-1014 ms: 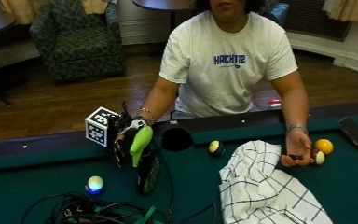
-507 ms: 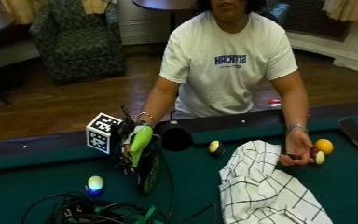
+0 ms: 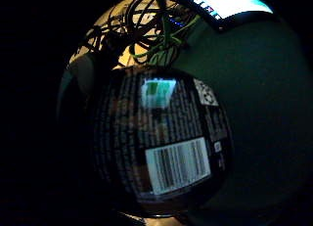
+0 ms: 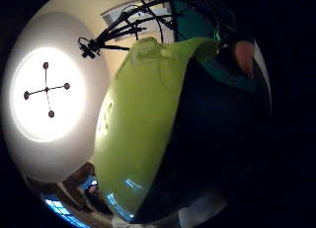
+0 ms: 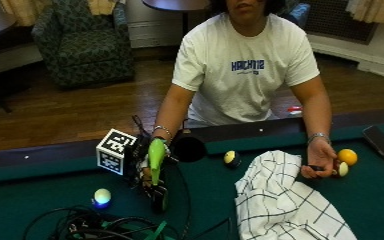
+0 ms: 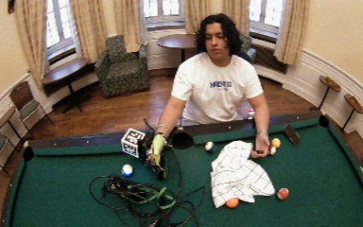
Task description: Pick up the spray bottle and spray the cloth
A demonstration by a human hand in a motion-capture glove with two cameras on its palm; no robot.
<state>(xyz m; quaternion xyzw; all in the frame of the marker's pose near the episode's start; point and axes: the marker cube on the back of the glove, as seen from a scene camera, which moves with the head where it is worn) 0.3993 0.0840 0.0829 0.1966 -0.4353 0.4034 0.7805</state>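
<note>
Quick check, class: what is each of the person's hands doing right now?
Right hand: holds the spray bottle, lifted off the green table.
Left hand: bare, resting on the table beside the checked cloth; whether it holds anything cannot be told.

The spray bottle (image 5: 156, 165) has a lime-green head and dark body; its label carries a white barcode patch. The cloth (image 5: 282, 202) is white with thin black grid lines. The table felt (image 5: 372, 200) is green.

Billiard room – green pool table (image 6: 332, 189) (balls (image 6: 282, 193) scattered), armchair (image 6: 124, 64), curtained windows (image 6: 159, 9)
</note>
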